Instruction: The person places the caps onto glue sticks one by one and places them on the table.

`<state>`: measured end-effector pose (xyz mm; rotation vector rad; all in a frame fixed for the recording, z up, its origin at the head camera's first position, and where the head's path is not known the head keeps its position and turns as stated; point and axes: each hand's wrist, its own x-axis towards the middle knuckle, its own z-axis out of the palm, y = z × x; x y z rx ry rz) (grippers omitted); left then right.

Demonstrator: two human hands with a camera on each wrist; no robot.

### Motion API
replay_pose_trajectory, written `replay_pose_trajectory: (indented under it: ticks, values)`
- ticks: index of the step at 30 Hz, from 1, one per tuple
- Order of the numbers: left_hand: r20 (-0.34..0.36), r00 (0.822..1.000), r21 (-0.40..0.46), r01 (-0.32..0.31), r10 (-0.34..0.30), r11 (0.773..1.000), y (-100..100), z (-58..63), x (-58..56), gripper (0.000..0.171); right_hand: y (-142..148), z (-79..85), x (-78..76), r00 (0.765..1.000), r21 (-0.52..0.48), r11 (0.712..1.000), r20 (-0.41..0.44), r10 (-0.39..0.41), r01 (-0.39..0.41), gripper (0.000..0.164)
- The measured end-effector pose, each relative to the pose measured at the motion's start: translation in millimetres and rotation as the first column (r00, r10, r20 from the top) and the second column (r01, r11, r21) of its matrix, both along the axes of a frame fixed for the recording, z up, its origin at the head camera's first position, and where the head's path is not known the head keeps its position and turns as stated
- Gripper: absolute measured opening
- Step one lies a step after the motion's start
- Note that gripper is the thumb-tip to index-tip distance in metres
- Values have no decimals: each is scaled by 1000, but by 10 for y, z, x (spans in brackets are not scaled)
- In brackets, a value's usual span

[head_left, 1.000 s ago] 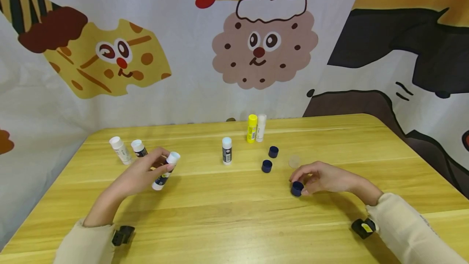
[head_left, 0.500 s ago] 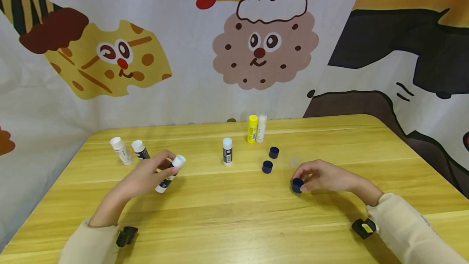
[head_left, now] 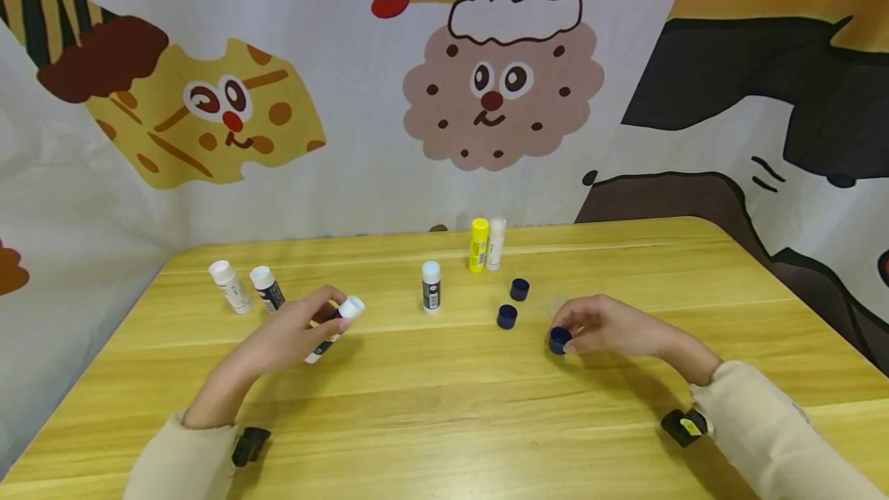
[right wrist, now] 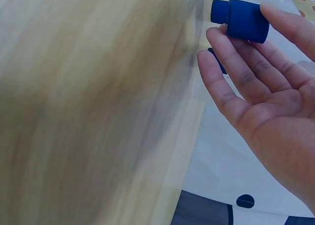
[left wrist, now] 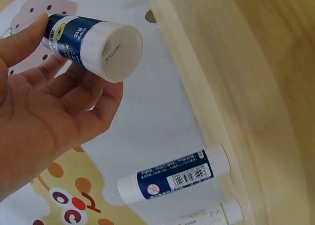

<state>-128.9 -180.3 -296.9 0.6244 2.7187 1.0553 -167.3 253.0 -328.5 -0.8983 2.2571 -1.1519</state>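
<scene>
My left hand (head_left: pixel 295 334) grips a navy-and-white glue stick (left wrist: pixel 74 40), tilted with its white top leaning right and its printed base toward the wrist camera. Between thumb and fingers, my right hand (head_left: pixel 611 326) pinches a dark blue cap (right wrist: pixel 248 20), its hollow side facing the head camera. Two similar caps, a nearer cap (head_left: pixel 507 317) and a farther cap (head_left: pixel 519 289), lie left of that hand. Beyond the left hand stand another navy-labelled glue stick (head_left: pixel 267 288) and a white glue stick (head_left: pixel 230 286). A further navy-labelled stick (head_left: pixel 431 288) stands mid-table.
At the back of the wooden table (head_left: pixel 444 407) a yellow glue stick (head_left: pixel 478 245) and a white stick (head_left: pixel 495 244) stand side by side. A pale clear disc (head_left: pixel 558 305) lies partly behind the right hand. A cartoon-printed curtain (head_left: pixel 361 83) hangs behind the table.
My left hand has moved right with the glue stick, which now leans further over. My right hand has shifted slightly away from me with the blue cap.
</scene>
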Motion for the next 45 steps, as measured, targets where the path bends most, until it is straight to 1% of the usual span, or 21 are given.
replay_pose_trajectory:
  ticks: [5, 10, 15, 22, 25, 32, 38, 41, 45]
  values:
    - [3, 1000, -9, 4, -4, 1000, 54, 3, -7, 21, -63, 27, -19, 1000, 5, 1000, -22, -10, 10, 23]
    - [-20, 1000, -33, 4, -5, 999, 101, -16, -24, 19, -141, 70, -26, 999, 15, 999, -26, -28, 28, 22]
    - [-18, 1000, -19, 22, -22, 1000, 154, -25, -29, 22, -223, 119, -30, 999, 16, 999, -26, -45, 45, 23]
    - [-25, 998, -14, 56, -57, 998, 238, -43, -37, 20, -335, 152, -63, 995, 26, 998, -84, -50, 52, 25]
    - [-24, 997, -12, 69, -70, 998, 276, -44, -37, 19, -399, 161, -74, 994, 28, 998, -94, -54, 57, 27]
    - [-9, 995, -11, 95, -95, 995, 342, -52, -40, 20, -553, 168, -93, 996, -9, 999, -72, -43, 42, 29]
    - [-20, 994, -21, 106, -107, 994, 398, -59, -52, 18, -666, 136, -109, 996, -44, 999, -83, -22, 18, 24]
    - [-18, 994, -15, 109, -110, 994, 435, -53, -48, 19, -720, 120, -109, 998, -74, 997, -62, -23, 18, 23]
    - [-8, 993, -7, 119, -119, 993, 482, -45, -41, 19, -779, 109, -103, 998, -109, 993, -46, -42, 37, 23]
